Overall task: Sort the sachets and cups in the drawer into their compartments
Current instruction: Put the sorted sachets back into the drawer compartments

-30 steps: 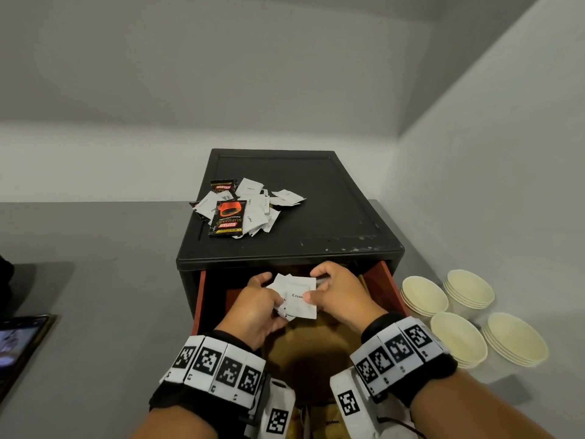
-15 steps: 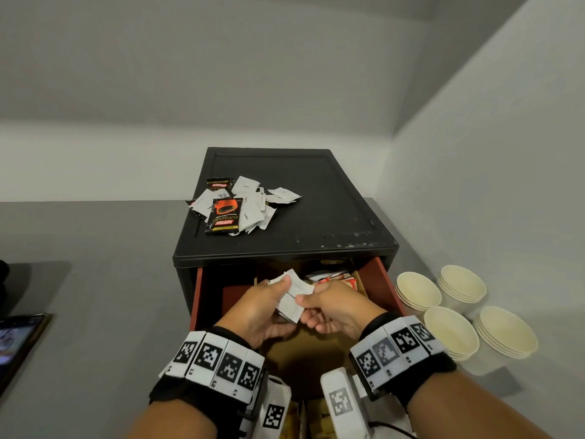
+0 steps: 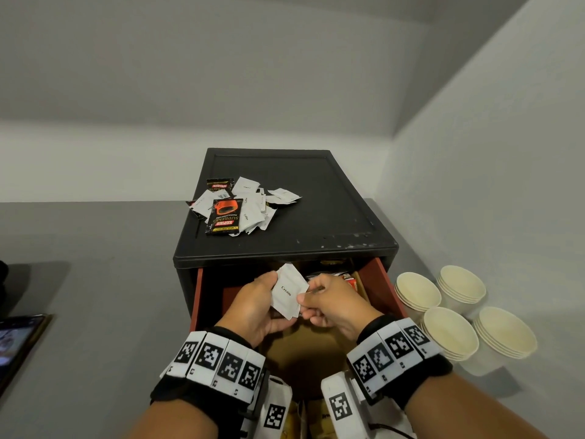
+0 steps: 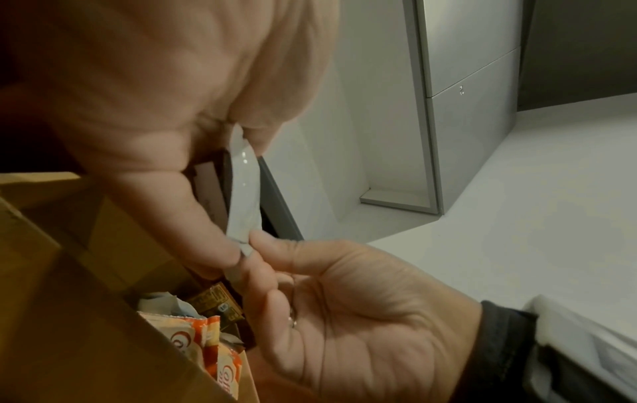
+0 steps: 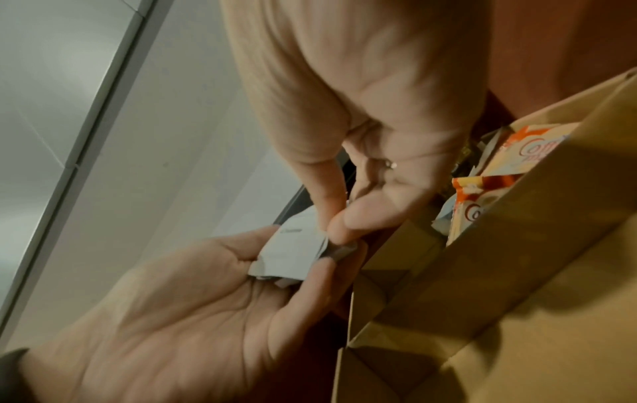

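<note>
Both hands hold a small stack of white sachets (image 3: 287,291) marked "Cream" above the open red drawer (image 3: 384,280). My left hand (image 3: 273,301) grips the stack's left edge from below, thumb on top. My right hand (image 3: 305,293) pinches its right corner between thumb and forefinger. The left wrist view shows the stack (image 4: 244,191) edge-on between the left hand (image 4: 224,245) and the right hand (image 4: 262,245). In the right wrist view the sachets (image 5: 293,253) lie on the left fingers (image 5: 310,275). Orange-and-white sachets (image 5: 482,191) fill a cardboard compartment (image 5: 517,245). Four stacks of cream paper cups (image 3: 452,331) stand right of the drawer.
A pile of white and black Kopiko sachets (image 3: 240,207) lies on top of the black cabinet (image 3: 300,175). Cardboard dividers (image 3: 310,346) split the drawer. A wall runs close along the right, behind the cups. A phone (image 3: 15,340) lies at the far left.
Both hands drew back from the drawer's mouth toward me with the sachets. The stack turned from flat to tilted, and the back right compartment's sachets came into sight.
</note>
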The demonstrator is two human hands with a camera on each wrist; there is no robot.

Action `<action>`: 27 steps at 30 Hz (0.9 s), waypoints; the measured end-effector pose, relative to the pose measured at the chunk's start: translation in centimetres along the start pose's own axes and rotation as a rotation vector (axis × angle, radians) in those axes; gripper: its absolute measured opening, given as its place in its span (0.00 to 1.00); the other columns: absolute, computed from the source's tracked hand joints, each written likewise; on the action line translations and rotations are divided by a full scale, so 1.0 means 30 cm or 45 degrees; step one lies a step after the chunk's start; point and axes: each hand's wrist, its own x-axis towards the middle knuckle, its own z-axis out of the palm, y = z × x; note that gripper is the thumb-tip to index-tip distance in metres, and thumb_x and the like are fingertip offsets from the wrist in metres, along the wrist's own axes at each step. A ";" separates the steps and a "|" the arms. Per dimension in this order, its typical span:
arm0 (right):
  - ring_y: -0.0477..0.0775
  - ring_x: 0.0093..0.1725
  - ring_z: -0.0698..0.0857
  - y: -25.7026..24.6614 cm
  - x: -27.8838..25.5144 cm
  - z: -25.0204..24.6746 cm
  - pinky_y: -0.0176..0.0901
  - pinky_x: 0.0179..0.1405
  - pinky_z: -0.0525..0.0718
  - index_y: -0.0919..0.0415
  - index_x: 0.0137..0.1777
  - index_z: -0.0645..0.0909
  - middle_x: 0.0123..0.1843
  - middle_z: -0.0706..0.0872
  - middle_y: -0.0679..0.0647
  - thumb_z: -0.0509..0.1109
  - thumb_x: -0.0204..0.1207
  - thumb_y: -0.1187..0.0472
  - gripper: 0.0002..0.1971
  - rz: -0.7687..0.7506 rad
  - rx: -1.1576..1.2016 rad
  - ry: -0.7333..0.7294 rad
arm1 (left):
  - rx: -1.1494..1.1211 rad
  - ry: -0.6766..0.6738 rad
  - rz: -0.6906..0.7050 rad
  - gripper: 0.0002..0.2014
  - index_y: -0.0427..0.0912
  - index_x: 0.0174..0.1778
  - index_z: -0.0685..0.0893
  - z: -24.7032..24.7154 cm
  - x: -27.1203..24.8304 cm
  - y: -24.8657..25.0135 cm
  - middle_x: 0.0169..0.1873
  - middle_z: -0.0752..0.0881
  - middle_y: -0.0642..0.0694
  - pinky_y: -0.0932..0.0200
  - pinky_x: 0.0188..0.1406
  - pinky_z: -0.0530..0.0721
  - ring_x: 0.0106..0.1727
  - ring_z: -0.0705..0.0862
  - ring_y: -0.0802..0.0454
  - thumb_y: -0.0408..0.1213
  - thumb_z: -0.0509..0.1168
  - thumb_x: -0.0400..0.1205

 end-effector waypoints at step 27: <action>0.55 0.60 0.84 0.036 0.031 0.019 0.45 0.50 0.87 0.51 0.65 0.75 0.60 0.84 0.54 0.66 0.80 0.64 0.15 -0.076 -0.176 -0.261 | 0.234 0.051 -0.067 0.23 0.41 0.60 0.79 0.008 0.037 -0.018 0.47 0.83 0.37 0.50 0.39 0.81 0.41 0.80 0.44 0.16 0.46 0.80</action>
